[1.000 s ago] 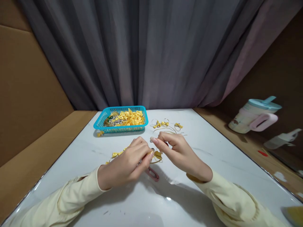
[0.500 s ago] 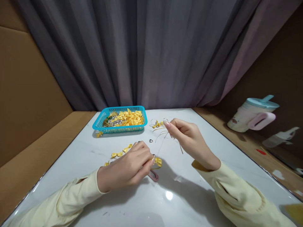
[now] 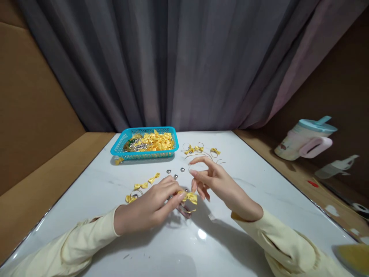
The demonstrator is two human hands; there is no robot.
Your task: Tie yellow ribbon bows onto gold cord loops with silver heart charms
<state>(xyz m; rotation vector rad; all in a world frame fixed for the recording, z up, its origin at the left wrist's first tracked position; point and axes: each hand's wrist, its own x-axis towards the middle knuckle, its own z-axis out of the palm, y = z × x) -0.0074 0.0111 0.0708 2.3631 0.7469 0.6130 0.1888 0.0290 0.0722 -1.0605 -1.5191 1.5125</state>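
My left hand (image 3: 157,202) pinches a yellow bow (image 3: 190,197) between thumb and fingers, with a thin gold ring and a small silver bead at it. Beneath those fingertips lies a pinkish tool (image 3: 184,211), mostly covered. My right hand (image 3: 211,179) hovers just right of the bow, its fingers apart and nothing visible between them. Silver beads (image 3: 175,176) lie beyond my left hand. Yellow bows (image 3: 140,186) rest to its left, one beside a ring. Farther back, more bows with rings (image 3: 198,149) sit near thin gold wires (image 3: 201,154).
A blue basket (image 3: 144,156) of yellow bows, silver beads and gold strands stands at the back left. Off the table's right side are a lidded cup (image 3: 296,140), a clear bottle (image 3: 331,170) and a red piece (image 3: 313,184). A curtain (image 3: 201,65) hangs behind.
My right hand has come down toward the bow and its fingers have spread from a pinch. The bow in my left hand shows more fully, and more beads are uncovered beyond it.
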